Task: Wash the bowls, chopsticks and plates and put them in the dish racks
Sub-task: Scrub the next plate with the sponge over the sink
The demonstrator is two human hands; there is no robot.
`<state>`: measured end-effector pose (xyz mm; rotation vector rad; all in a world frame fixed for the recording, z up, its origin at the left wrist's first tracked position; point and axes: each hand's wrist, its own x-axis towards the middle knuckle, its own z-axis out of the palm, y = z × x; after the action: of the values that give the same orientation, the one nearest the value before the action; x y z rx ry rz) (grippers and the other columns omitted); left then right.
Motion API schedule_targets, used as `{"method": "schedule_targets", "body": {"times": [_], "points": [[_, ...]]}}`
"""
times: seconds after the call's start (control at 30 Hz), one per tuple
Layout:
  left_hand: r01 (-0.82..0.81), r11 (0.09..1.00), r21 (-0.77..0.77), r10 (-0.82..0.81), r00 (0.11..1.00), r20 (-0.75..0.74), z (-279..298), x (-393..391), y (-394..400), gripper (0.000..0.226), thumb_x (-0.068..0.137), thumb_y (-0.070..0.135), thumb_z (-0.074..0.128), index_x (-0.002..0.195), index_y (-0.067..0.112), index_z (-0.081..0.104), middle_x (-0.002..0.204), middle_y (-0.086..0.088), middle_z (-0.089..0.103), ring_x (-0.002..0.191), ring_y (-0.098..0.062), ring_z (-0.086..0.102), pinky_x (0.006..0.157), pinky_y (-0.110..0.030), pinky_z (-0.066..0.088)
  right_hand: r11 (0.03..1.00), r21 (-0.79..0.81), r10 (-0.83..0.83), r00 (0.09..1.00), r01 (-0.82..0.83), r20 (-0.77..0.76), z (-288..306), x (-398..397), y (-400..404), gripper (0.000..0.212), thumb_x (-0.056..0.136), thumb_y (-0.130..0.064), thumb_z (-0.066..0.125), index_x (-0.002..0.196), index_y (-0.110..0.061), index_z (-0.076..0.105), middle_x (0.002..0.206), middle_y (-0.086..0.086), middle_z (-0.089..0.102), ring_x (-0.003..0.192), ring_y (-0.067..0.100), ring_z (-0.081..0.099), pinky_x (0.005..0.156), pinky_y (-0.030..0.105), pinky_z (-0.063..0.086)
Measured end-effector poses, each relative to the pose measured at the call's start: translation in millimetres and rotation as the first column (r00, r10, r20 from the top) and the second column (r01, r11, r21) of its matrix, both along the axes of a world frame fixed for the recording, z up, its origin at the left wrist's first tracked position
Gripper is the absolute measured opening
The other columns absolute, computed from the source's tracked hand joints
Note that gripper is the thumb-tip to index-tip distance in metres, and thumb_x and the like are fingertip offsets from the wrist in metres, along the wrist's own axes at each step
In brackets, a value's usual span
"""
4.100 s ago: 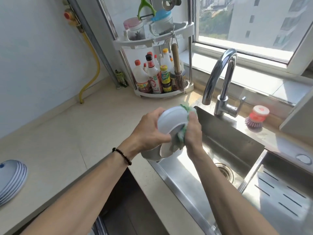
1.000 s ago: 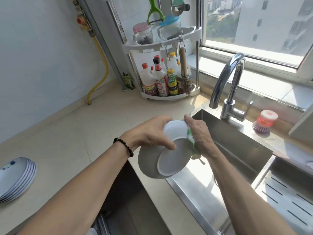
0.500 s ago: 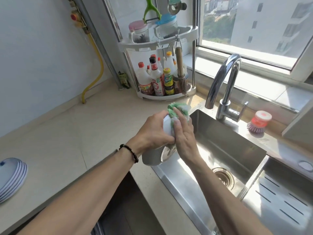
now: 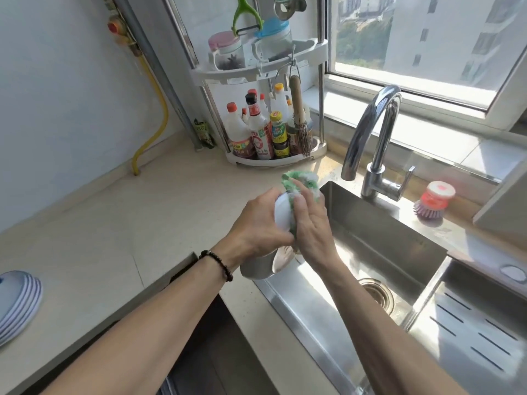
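My left hand point(image 4: 256, 226) grips a white bowl point(image 4: 281, 215) on its edge, over the near left corner of the steel sink point(image 4: 385, 246). My right hand point(image 4: 310, 226) presses a green and white scrubbing cloth point(image 4: 301, 182) flat against the bowl's face, fingers pointing up and mostly straight. The cloth sticks out above the fingertips. Much of the bowl is hidden behind both hands; its grey lower part point(image 4: 256, 267) shows under my left wrist. A stack of blue-rimmed white plates point(image 4: 17, 303) lies on the counter at the far left edge.
A curved tap point(image 4: 373, 138) stands behind the sink, no water running. A red-topped dish brush point(image 4: 432, 203) sits right of it. A corner shelf with several bottles point(image 4: 262, 132) stands at the back. A slotted steel drain tray point(image 4: 479, 334) lies right of the basin.
A second ago the bowl's face was tilted toward me with the cloth at its rim. It has since turned on edge and risen, and my right hand now lies flat over it.
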<state>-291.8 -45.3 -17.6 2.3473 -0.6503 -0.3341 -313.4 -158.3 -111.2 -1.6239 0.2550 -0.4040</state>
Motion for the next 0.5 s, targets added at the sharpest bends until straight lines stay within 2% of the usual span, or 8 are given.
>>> {"method": "schedule_targets", "body": {"times": [0.03, 0.1, 0.17, 0.23, 0.3, 0.37, 0.43, 0.5], "points": [[0.009, 1.0, 0.004, -0.009, 1.0, -0.006, 1, 1, 0, 0.051, 0.065, 0.011, 0.087, 0.104, 0.021, 0.056, 0.094, 0.009, 0.061, 0.083, -0.014, 0.062, 0.065, -0.026, 0.055, 0.999, -0.031, 0.013, 0.999, -0.012, 0.029, -2, -1, 3, 0.04, 0.095, -0.064, 0.029, 0.127, -0.059, 0.053, 0.145, -0.002, 0.044, 0.137, 0.02, 0.039, 0.116, 0.039, 0.03], [0.034, 0.999, -0.02, -0.034, 0.999, -0.031, 3, 2, 4, 0.052, 0.064, 0.008, 0.086, 0.104, 0.023, 0.056, 0.094, 0.008, 0.061, 0.083, -0.015, 0.062, 0.062, -0.022, 0.051, 0.999, 0.039, 0.008, 0.999, -0.009, 0.037, -5, -3, 0, 0.036, 0.096, -0.064, 0.031, 0.12, -0.058, 0.057, 0.138, 0.0, 0.052, 0.13, 0.024, 0.047, 0.111, 0.046, 0.038], [0.035, 0.993, -0.116, -0.043, 0.997, -0.068, 8, 0, 10, 0.054, 0.062, 0.009, 0.085, 0.106, 0.023, 0.057, 0.097, 0.002, 0.062, 0.087, -0.018, 0.064, 0.062, -0.02, 0.051, 0.917, 0.393, -0.048, 0.997, 0.066, -0.057, -6, -2, -12, 0.034, 0.091, -0.061, 0.044, 0.094, -0.04, 0.07, 0.109, 0.003, 0.066, 0.107, 0.027, 0.059, 0.093, 0.049, 0.05], [0.044, 0.978, -0.206, -0.063, 0.994, -0.09, 15, 0, 15, 0.054, 0.058, 0.017, 0.082, 0.106, 0.023, 0.059, 0.102, -0.003, 0.065, 0.092, -0.02, 0.067, 0.068, -0.028, 0.057, 0.768, 0.604, -0.099, 0.971, 0.214, -0.218, -9, -2, -25, 0.039, 0.093, -0.047, 0.053, 0.061, -0.028, 0.062, 0.076, 0.0, 0.06, 0.084, 0.024, 0.053, 0.076, 0.042, 0.044], [0.051, 0.966, -0.253, -0.1, 0.978, -0.183, 19, 2, 21, 0.058, 0.055, 0.021, 0.084, 0.108, 0.028, 0.06, 0.106, -0.004, 0.068, 0.097, -0.023, 0.069, 0.076, -0.035, 0.059, 0.792, 0.572, -0.075, 0.964, 0.214, -0.255, -13, 0, -35, 0.043, 0.097, -0.041, 0.054, 0.056, -0.027, 0.059, 0.065, -0.005, 0.057, 0.076, 0.024, 0.051, 0.075, 0.043, 0.043], [0.079, 0.961, -0.267, -0.171, 0.925, -0.34, 22, 2, 27, 0.063, 0.056, 0.024, 0.087, 0.114, 0.03, 0.063, 0.11, -0.004, 0.072, 0.102, -0.025, 0.07, 0.085, -0.04, 0.059, 0.868, 0.478, -0.03, 0.974, 0.137, -0.225, -5, -5, -42, 0.043, 0.096, -0.042, 0.055, 0.058, -0.022, 0.059, 0.06, -0.007, 0.056, 0.071, 0.025, 0.052, 0.071, 0.039, 0.045], [0.111, 0.98, -0.164, -0.171, 0.893, -0.417, 23, 3, 24, 0.06, 0.061, 0.022, 0.088, 0.117, 0.027, 0.066, 0.11, -0.004, 0.074, 0.101, -0.024, 0.071, 0.088, -0.042, 0.059, 0.944, 0.329, 0.053, 0.986, 0.001, -0.155, 10, -6, -48, 0.05, 0.1, -0.041, 0.051, 0.062, -0.01, 0.059, 0.058, -0.001, 0.052, 0.059, 0.019, 0.048, 0.06, 0.028, 0.043], [0.116, 0.993, -0.034, -0.121, 0.917, -0.379, 21, 4, 16, 0.053, 0.064, 0.015, 0.087, 0.112, 0.019, 0.065, 0.105, -0.008, 0.073, 0.094, -0.025, 0.071, 0.085, -0.044, 0.06, 0.974, 0.094, 0.214, 0.974, -0.206, -0.077, 23, 0, -48, 0.068, 0.098, -0.05, 0.045, 0.073, 0.013, 0.056, 0.062, 0.009, 0.052, 0.057, 0.022, 0.047, 0.058, 0.031, 0.04]]}}
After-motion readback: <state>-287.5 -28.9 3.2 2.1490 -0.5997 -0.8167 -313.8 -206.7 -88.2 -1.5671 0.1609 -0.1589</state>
